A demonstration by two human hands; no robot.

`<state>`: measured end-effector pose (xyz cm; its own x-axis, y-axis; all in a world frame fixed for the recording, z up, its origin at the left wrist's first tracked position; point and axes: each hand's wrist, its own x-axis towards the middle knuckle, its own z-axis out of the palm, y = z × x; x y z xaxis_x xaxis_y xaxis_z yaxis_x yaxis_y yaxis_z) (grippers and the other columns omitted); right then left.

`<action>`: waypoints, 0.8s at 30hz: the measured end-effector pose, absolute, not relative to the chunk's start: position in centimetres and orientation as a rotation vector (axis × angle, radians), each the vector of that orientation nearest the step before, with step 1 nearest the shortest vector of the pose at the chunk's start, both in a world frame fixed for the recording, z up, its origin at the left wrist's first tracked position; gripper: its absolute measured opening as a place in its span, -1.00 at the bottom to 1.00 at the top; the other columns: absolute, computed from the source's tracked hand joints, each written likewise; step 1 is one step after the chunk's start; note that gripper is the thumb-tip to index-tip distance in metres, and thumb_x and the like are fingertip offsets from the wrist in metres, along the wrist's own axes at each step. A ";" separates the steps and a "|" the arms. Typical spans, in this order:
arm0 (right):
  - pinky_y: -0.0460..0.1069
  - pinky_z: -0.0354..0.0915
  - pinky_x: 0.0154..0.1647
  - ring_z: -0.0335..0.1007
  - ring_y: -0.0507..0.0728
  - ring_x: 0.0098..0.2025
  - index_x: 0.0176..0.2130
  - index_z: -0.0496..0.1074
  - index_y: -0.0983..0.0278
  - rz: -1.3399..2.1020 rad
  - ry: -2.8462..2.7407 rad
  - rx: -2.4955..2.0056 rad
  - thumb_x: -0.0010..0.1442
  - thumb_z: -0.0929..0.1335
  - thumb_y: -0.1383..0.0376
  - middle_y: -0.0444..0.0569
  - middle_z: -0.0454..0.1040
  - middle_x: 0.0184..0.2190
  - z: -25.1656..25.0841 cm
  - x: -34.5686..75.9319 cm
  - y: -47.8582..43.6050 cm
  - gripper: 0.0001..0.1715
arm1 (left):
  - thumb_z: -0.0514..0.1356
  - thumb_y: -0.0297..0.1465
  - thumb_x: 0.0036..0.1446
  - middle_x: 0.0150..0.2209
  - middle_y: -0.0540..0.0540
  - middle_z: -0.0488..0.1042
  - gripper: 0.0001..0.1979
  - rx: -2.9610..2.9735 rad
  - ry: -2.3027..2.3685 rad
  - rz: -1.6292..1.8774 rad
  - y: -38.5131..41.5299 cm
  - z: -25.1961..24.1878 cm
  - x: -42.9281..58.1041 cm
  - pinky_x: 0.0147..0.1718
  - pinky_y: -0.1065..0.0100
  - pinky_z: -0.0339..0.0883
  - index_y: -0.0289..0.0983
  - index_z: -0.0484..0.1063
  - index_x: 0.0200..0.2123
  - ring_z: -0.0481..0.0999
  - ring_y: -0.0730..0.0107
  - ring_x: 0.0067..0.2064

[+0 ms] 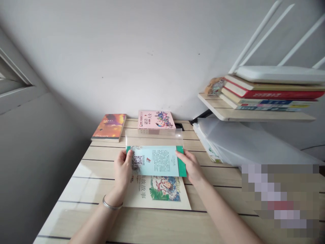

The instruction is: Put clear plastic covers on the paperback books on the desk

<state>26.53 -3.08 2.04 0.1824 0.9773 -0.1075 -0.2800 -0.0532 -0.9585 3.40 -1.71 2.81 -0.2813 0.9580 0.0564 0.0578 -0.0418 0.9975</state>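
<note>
A pale green book (157, 160) with a QR code on its back lies inside a clear plastic sleeve (153, 137) on the wooden desk. My left hand (123, 169) grips its left edge, fingers curled over the cover. At the right edge my right hand (191, 166) pinches the book's green border. A cream picture book (159, 195) lies flat under both, nearer to me.
An orange-covered book (109, 126) and a pink book (155, 119) lie at the back of the desk (76, 189). A pile of clear sleeves (236, 140) lies on the right. Above it a wall shelf (251, 114) carries stacked books and a white router (278, 74).
</note>
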 end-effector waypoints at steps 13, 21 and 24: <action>-0.03 0.29 -0.43 0.39 0.15 -0.42 -0.38 0.50 0.29 0.901 -1.049 -1.314 0.05 0.39 -0.06 -0.03 0.52 -0.48 0.2 26.7 -2.7 -0.55 | 0.17 -0.19 0.12 -0.45 0.00 0.39 -0.76 1.280 1.451 1.382 -2.1 2.9 3.1 -0.42 0.42 0.25 -0.26 0.34 -0.36 0.37 0.42 -0.40; -0.06 0.21 -0.50 0.28 0.09 -0.51 -0.48 0.41 0.27 0.840 -1.061 -1.367 0.07 0.35 -0.10 -0.10 0.42 -0.58 0.1 26.6 -2.8 -0.51 | 0.18 -0.07 0.07 -0.53 0.02 0.34 -0.64 1.164 1.442 1.327 -1.7 2.8 3.2 -0.49 0.43 0.19 -0.26 0.31 -0.46 0.30 0.46 -0.49; -0.06 0.23 -0.48 0.29 0.10 -0.49 -0.47 0.42 0.27 0.872 -1.037 -1.358 0.05 0.36 -0.10 -0.09 0.44 -0.56 0.6 26.5 -2.9 -0.51 | 0.17 -0.10 0.10 -0.45 -0.02 0.40 -0.68 1.167 1.366 1.342 -2.0 3.0 3.2 -0.40 0.42 0.23 -0.27 0.37 -0.37 0.35 0.42 -0.40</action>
<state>26.51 -2.89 0.58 0.3316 0.9403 0.0770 0.0854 0.0513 -0.9950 3.17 -1.98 3.04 -0.1828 0.9827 0.0283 0.0460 -0.0202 0.9987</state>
